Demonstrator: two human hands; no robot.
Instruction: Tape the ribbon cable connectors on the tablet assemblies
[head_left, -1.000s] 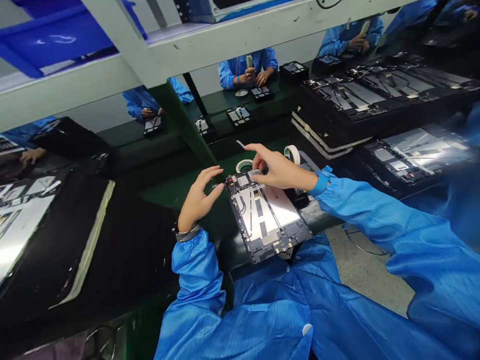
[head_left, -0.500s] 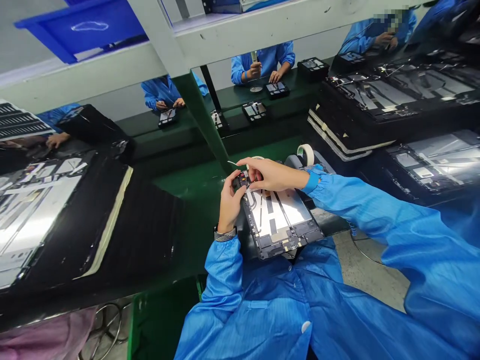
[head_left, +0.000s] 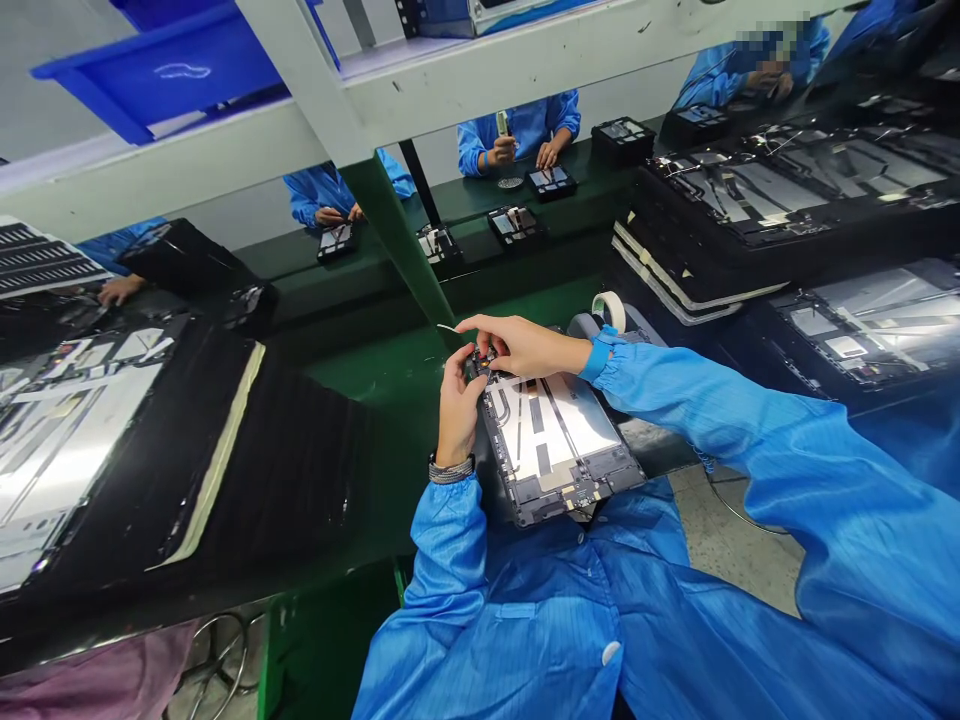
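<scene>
An opened tablet [head_left: 555,440] with a silvery inside, black ribbon cables and small boards lies tilted before me at the bench edge. My left hand [head_left: 459,405] grips its upper left corner, fingers and thumb closed around the edge. Over the same corner, my right hand [head_left: 525,347] is bent in a pinch, its thumb and fingertips at the small parts beside my left fingers. A thin white strip [head_left: 448,328] sticks out past my right index finger. What lies between the right fingertips is partly hidden.
Stacked opened tablets stand left [head_left: 97,400] and right [head_left: 750,190]. A tape roll [head_left: 609,311] is behind my right wrist. A green post [head_left: 397,240] and a white shelf beam [head_left: 525,75] cross ahead. Co-workers in blue sit across the bench.
My right hand has shifted slightly left along the tablet's top corner, and the white strip has moved left with it. My left hand keeps its hold on the corner.
</scene>
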